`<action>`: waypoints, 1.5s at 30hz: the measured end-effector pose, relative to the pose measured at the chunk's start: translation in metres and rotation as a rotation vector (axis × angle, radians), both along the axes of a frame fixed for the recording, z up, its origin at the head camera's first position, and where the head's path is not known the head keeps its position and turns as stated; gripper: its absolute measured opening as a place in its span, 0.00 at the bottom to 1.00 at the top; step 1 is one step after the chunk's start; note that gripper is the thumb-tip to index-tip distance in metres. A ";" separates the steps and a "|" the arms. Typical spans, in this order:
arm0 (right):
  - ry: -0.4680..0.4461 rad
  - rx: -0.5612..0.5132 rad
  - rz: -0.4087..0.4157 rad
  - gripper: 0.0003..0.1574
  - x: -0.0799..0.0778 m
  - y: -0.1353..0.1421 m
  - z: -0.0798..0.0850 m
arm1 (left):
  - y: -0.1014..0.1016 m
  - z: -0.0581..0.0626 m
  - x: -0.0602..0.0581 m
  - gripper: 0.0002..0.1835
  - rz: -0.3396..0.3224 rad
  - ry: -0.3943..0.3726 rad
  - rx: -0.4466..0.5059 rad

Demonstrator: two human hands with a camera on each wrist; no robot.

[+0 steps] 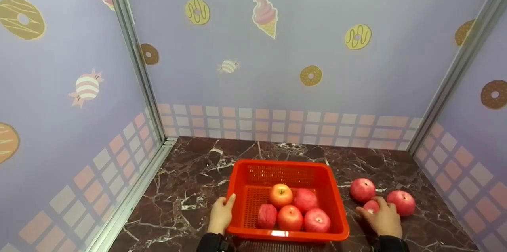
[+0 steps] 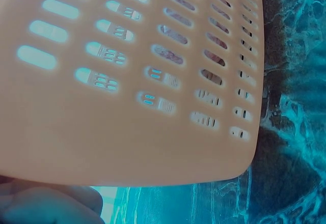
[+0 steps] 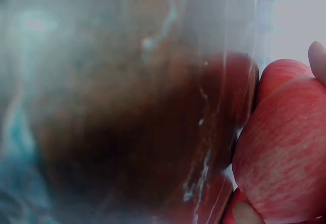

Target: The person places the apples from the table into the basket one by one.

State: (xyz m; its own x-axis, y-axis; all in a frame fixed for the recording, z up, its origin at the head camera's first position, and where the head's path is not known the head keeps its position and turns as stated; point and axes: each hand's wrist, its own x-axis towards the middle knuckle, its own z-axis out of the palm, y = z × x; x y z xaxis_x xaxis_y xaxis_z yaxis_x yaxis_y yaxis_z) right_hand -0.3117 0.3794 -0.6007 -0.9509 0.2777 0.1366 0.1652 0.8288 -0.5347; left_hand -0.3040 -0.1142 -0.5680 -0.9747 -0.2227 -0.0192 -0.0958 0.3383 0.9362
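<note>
Now, left hand [image 1: 221, 215]: grips basket [image 1: 288, 235], lower centre.
Right hand [image 1: 383, 218]: curls round apple [image 1: 371, 206], lower right.
Neighbouring apples [image 1: 363, 190]: may roll if nudged.

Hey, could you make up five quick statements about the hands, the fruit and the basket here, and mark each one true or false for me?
1. The left hand holds the side of the red basket. True.
2. The right hand is inside the basket. False: the right hand is outside it, gripping an apple.
3. An orange-red apple lies in the basket. True.
4. Every apple is in the basket. False: the gripped one is outside, and two other apples sit on the table to the basket's right.
5. The table is plain white. False: the table is dark with pale veins.
</note>
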 end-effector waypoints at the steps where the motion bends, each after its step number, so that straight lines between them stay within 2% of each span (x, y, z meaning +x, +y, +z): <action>1: 0.005 -0.003 -0.001 0.48 0.000 0.000 -0.001 | 0.000 0.000 0.000 0.19 0.001 0.003 -0.003; 15: 0.016 -0.092 -0.059 0.45 0.001 -0.001 0.000 | 0.000 0.001 0.000 0.19 -0.002 0.008 -0.022; 24: 0.047 -0.112 -0.043 0.43 0.001 -0.006 0.003 | -0.001 0.000 0.000 0.19 -0.008 0.011 -0.013; 30: 0.102 -0.106 -0.034 0.40 0.000 -0.012 0.009 | -0.001 -0.001 -0.001 0.19 -0.009 0.011 -0.013; 34: 0.115 -0.101 -0.024 0.43 -0.001 -0.017 0.015 | -0.001 -0.001 0.000 0.20 -0.007 0.011 -0.019; 45: 0.193 -0.107 -0.013 0.41 -0.001 -0.035 0.040 | -0.001 0.000 0.002 0.20 -0.006 0.027 -0.020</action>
